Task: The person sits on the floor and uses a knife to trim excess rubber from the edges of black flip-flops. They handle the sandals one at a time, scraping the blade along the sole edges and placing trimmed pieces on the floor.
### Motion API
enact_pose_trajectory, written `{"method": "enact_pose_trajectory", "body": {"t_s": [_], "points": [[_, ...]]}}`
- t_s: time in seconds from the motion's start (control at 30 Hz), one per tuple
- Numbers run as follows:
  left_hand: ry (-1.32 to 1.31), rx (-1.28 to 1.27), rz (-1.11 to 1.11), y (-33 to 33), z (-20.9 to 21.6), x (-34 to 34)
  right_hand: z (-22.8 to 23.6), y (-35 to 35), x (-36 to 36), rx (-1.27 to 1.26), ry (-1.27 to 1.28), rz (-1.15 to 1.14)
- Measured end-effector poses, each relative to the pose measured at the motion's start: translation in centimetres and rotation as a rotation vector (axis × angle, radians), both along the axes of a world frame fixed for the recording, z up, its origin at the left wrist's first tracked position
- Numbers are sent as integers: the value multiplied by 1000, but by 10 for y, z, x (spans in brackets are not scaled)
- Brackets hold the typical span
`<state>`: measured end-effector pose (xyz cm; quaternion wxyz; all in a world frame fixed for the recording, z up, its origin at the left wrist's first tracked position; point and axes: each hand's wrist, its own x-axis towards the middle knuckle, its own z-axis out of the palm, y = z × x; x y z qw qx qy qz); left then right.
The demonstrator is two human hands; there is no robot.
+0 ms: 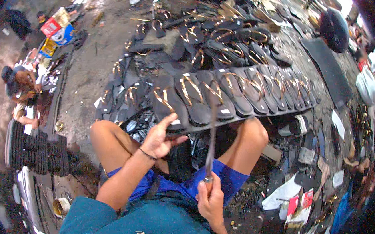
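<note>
Head view: near-row sandals (238,95) carry gold straps (164,101), remaining work unclear; right hand (210,201) clamped on knife (210,157), left hand (156,142) grip indeterminable.

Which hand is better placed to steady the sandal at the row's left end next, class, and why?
Probably the left hand: it is beside that sandal, while the right hand holds a long tool.

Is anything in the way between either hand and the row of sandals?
Nothing visible: the left hand is at the near end of its leftmost sandal, and the right hand's long-bladed tool overlaps the row in this view.
</note>
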<state>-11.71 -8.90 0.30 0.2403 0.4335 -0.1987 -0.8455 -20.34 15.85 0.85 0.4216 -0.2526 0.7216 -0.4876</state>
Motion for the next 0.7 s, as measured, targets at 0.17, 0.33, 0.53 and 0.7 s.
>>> {"method": "enact_pose_trajectory", "body": {"t_s": [0.17, 0.33, 0.53, 0.7], "points": [[-274, -182, -36, -2, 2, -3, -5, -17, -1, 55, 186, 112], [-217, -121, 28, -1, -2, 1, -25, -40, -3, 40, 331, 162], [-120, -34, 141, 13, -20, 4, -31, -85, -29, 89, 324, 299], [-74, 44, 166, 22, -37, 4, -47, -116, -40, 151, 330, 373]]}}
